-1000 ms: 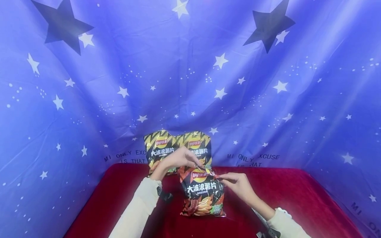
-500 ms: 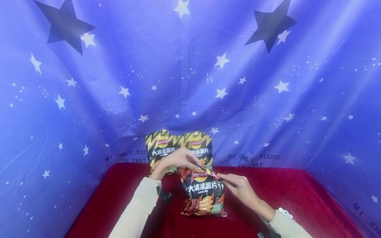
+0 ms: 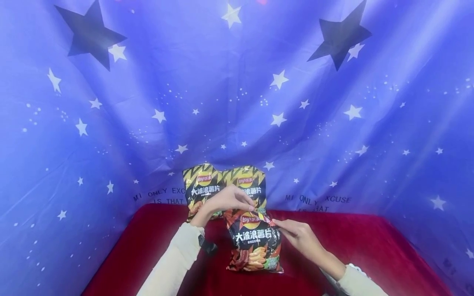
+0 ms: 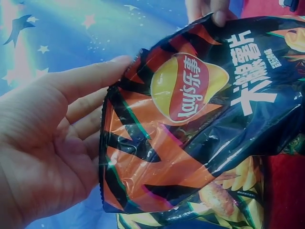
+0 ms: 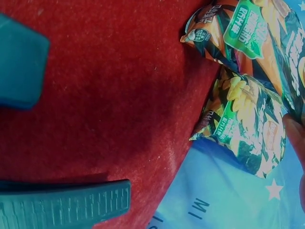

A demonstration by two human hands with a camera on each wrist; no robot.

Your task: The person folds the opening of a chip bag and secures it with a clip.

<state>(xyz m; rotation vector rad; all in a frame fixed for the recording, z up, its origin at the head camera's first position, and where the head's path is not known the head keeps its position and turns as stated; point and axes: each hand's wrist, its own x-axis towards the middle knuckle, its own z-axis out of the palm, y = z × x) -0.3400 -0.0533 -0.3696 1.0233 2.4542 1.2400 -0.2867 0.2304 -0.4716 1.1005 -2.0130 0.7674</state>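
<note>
A black and orange bag of potato chips (image 3: 255,246) stands upright on the red cloth in the head view. My left hand (image 3: 231,199) holds its top edge from the left. At the upper right corner, my right hand (image 3: 303,238) pinches the edge between thumb and fingers. Up close in the left wrist view, the left thumb lies along the bag's (image 4: 157,176) top edge, and the other fingers pass partly behind it. The right fingertips (image 4: 219,18) grip the edge farther along. Only a bit of the right hand (image 5: 296,138) shows in the right wrist view.
Behind the held bag, two yellow and black chip bags (image 3: 203,185) stand side by side, partly covered by the left hand. Red velvet cloth (image 3: 344,234) covers the table. A blue star-printed curtain (image 3: 237,94) hangs behind and along both sides.
Both hands keep their hold on the top of the chip bag, with only slight finger movement. The head view has shifted a little, moving everything slightly right and down.
</note>
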